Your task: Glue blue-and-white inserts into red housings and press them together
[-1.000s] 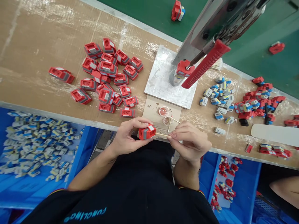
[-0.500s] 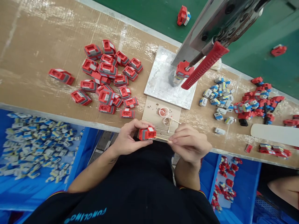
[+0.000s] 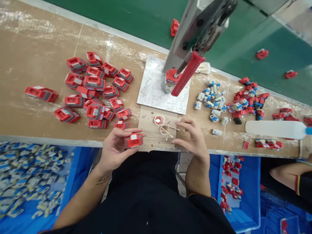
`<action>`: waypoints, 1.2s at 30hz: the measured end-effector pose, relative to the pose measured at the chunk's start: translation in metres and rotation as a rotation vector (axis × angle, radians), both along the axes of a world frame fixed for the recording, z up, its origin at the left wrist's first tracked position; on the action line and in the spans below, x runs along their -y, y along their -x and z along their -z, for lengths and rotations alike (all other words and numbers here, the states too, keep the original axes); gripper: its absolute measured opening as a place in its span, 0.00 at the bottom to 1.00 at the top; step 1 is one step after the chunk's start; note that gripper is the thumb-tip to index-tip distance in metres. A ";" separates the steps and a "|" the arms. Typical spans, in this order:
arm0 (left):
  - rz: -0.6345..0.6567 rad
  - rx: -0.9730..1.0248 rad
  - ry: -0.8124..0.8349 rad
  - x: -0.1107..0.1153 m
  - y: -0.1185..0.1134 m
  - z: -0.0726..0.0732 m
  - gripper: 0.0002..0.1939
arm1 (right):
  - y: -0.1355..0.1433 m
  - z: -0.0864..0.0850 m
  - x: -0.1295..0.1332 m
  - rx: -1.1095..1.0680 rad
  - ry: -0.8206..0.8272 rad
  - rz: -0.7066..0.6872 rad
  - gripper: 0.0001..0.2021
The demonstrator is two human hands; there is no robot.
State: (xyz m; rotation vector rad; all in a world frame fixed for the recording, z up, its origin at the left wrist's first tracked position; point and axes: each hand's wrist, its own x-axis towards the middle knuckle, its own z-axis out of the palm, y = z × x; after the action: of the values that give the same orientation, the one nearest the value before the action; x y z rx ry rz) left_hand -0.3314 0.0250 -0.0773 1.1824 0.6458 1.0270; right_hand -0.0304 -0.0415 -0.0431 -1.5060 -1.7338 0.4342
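Note:
My left hand (image 3: 113,148) grips a red toy car part (image 3: 133,140) between thumb and fingers, its hollow side with a white patch facing up. To the right, my right hand (image 3: 193,138) is open, thumb and fingers apart with nothing between them. Just left of its fingertips, cotton swabs (image 3: 172,127) lie across a small round cup (image 3: 164,129). A second cup (image 3: 159,120) with red contents stands directly behind, on a cardboard sheet (image 3: 146,125). Several red car parts (image 3: 94,82) are piled to the left.
A press with a red handle (image 3: 188,73) stands on a metal plate (image 3: 154,86), a red piece under it. Small white-blue parts (image 3: 214,97), red parts (image 3: 248,94) and a white bottle (image 3: 273,129) lie right. Blue bins (image 3: 252,195) flank me. A person's arm (image 3: 286,172) shows far right.
My right hand has let go of the swab and opened beside the cups. The red part in my left hand has turned and moved away from it. The view has shifted.

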 end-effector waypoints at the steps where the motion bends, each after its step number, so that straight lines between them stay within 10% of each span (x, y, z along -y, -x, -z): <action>1: -0.020 -0.005 0.006 0.000 0.002 -0.001 0.20 | -0.013 0.001 0.010 -0.037 -0.025 0.089 0.23; 6: -0.081 0.010 0.039 -0.003 0.006 0.000 0.21 | -0.087 0.010 0.055 0.139 -0.128 0.650 0.13; 14: -0.106 -0.123 0.099 -0.001 -0.009 -0.015 0.20 | -0.133 0.017 0.026 0.444 0.331 0.689 0.14; 17: -0.112 -0.104 0.095 0.005 -0.011 -0.020 0.19 | -0.113 0.016 0.030 0.337 0.266 0.688 0.15; 24: -0.076 -0.190 0.074 0.022 -0.024 -0.024 0.20 | 0.018 0.016 0.056 -0.811 -0.083 0.338 0.14; 36: 0.043 -0.134 -0.013 0.035 -0.039 -0.033 0.18 | 0.064 -0.004 0.048 -1.140 0.065 0.124 0.16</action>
State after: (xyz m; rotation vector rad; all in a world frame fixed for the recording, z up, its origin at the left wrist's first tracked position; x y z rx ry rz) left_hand -0.2927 -0.0096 -0.0440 1.2786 0.7166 0.9227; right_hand -0.0948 -0.0890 -0.0390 -1.0242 -0.7209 1.0315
